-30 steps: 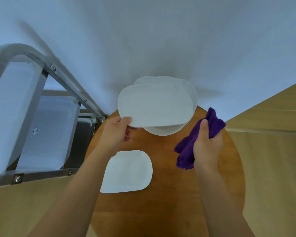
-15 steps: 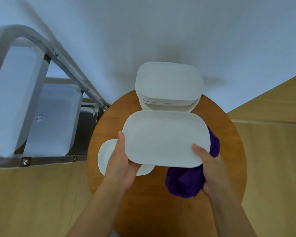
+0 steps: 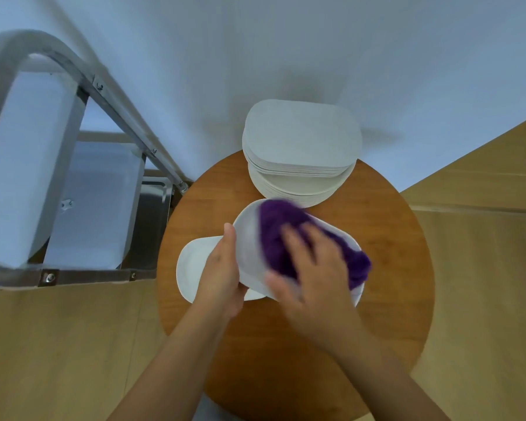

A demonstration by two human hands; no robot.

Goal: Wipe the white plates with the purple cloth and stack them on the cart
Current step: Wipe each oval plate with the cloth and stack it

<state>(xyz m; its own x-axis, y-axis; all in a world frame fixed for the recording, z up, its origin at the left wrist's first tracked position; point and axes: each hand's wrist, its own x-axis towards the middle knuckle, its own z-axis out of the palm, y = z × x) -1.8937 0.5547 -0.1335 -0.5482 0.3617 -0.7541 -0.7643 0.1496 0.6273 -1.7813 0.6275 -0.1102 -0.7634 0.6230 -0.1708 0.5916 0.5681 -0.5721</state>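
Note:
My left hand (image 3: 222, 268) grips the left edge of a white oblong plate (image 3: 248, 247), held tilted above the round wooden table (image 3: 386, 253). Pressed onto the plate's face is the purple cloth (image 3: 286, 229), under my right hand (image 3: 313, 268), which is blurred with motion. A second white plate (image 3: 192, 268) lies flat on the table beneath my left hand. At the table's far side stands a stack of white plates (image 3: 301, 150). The metal cart (image 3: 104, 189) is at the left, its shelves showing below its frame.
The cart's steel frame bar (image 3: 128, 117) slants down to the table's left edge. A pale wall fills the background. Wooden floor (image 3: 483, 238) surrounds the table to the right and at the near left.
The held plate came down from the stack toward me. My right hand brought the cloth from beneath the plate's right end onto its top face and rubs it there.

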